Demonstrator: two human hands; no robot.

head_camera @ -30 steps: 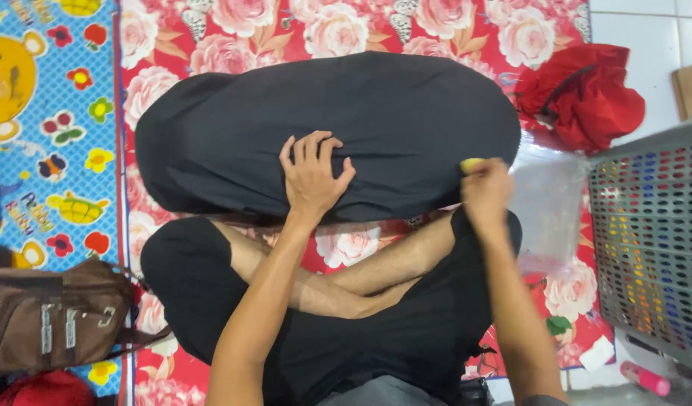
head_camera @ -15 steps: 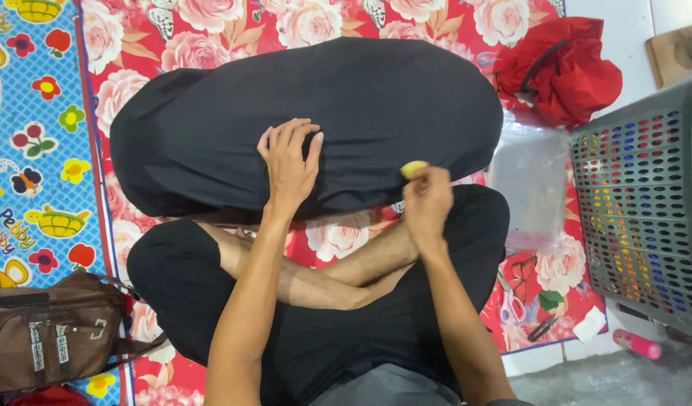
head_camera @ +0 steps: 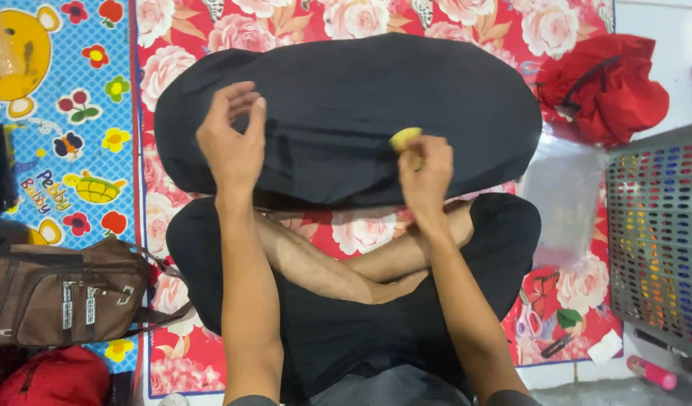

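A large black oval piece of cloth (head_camera: 346,113) lies spread on a red floral mat (head_camera: 361,15) in front of my crossed legs. My left hand (head_camera: 232,143) rests on its left part, fingers loosely curled and pressing the fabric. My right hand (head_camera: 425,174) sits near the cloth's lower middle edge, pinching a small yellow piece of chalk (head_camera: 404,138) whose tip touches the black fabric.
A red bag (head_camera: 605,86) lies at the upper right, a clear plastic bag (head_camera: 560,195) below it. A grey perforated basket (head_camera: 658,240) stands at the right edge. A brown bag (head_camera: 57,293) and a blue patterned mat (head_camera: 60,113) are on the left. A pink marker (head_camera: 650,372) lies at the lower right.
My left hand has slid left across the black cloth and its fingers have curled. My right hand with the yellow chalk has moved left along the cloth's lower part.
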